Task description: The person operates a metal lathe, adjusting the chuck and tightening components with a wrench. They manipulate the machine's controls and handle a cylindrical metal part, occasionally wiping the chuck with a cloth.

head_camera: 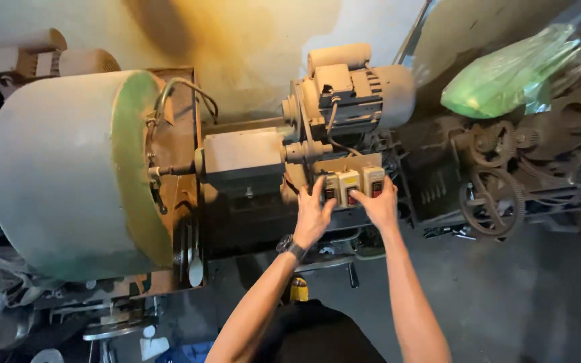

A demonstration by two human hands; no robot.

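Both arms stretched forward, left hand (313, 216) grip apart, fingertips on switch boxes (353, 186), right hand (379, 204) likewise.

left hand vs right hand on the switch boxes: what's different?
The left hand wears a dark wristwatch; the right hand has a bare wrist. The left hand's fingers spread upward over the leftmost beige switch box; the right hand's fingers reach the rightmost beige switch box. Both press against the dusty row of boxes.

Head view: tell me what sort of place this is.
Probably a small machine workshop. A dusty motor sits above a row of switch boxes that both hands touch, a big drum stands left, and rusty gears pile up right.
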